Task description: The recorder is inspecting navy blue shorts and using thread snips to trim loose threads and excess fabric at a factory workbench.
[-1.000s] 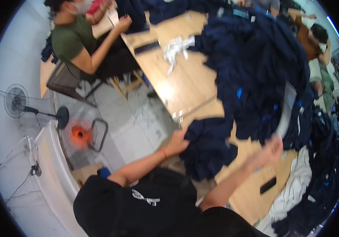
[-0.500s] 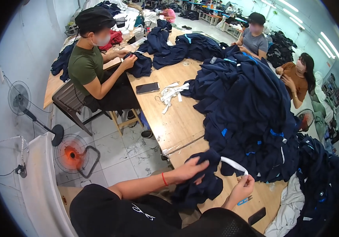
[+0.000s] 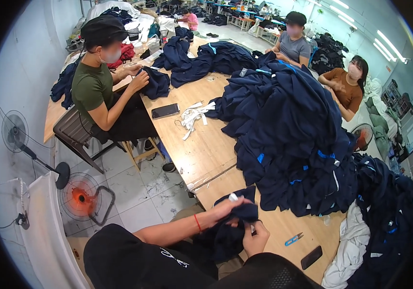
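Observation:
A navy blue garment [image 3: 223,238] hangs bunched between my hands at the near edge of the table, partly over my lap. My left hand [image 3: 226,211] is wrapped round its upper part, and a bit of white strip [image 3: 234,197] pokes up beside the fingers. Just to the right, my right hand [image 3: 256,239] pinches the garment's edge with thumb and fingers. Blue-handled thread snips [image 3: 293,240] lie on the wood to the right of that hand. How far the white strip runs inside the folds is hidden.
A large pile of navy garments [image 3: 293,125] covers the table's right side. White cloth [image 3: 348,248] and a dark phone [image 3: 311,257] lie at the near right. White strips [image 3: 195,117] and another phone [image 3: 165,111] are farther off. Co-workers sit around; a floor fan [image 3: 82,197] stands left.
My right hand has come left from the stretched white strip to the garment's edge. The strip is now mostly out of sight. The snips are uncovered, and the view has shifted slightly.

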The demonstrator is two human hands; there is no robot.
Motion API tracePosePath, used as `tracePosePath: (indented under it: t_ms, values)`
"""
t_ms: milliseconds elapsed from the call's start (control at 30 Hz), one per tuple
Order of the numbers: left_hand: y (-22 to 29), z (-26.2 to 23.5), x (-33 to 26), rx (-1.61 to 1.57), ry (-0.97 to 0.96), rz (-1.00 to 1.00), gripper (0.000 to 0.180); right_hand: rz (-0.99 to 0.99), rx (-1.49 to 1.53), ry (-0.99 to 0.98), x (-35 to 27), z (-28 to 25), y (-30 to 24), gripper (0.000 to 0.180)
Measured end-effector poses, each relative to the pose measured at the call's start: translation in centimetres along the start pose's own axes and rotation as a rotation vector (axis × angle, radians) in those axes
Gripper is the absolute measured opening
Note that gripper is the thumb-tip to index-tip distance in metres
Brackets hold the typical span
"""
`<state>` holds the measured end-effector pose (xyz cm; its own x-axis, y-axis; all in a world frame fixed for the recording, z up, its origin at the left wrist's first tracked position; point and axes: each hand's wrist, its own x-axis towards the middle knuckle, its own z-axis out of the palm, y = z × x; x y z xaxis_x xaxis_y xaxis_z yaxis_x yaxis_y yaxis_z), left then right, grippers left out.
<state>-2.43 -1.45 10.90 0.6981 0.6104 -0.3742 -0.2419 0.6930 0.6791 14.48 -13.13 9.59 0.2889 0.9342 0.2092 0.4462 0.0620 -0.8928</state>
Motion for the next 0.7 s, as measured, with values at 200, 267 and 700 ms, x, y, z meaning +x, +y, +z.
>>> tracePosePath:
  t_ms: [200, 267, 700]
  values:
    - [-2.8, -4.2, 5.5, 1.246, 0.421, 0.404, 0.050, -0.514, -0.654, -0.285, 1.1, 0.4, -6.7, 0.005]
    - [-2.4, -3.0, 4.5, 1.420, 0.330, 0.305, 0.043, -0.589, -0.671, -0.301, 1.8, -0.1, -7.7, 0.007]
    - [1.1, -0.6, -1.0, 1.271, -0.098, 0.596, 0.019, -0.430, -0.279, -0.062, 1.0, -0.2, -5.1, 0.015]
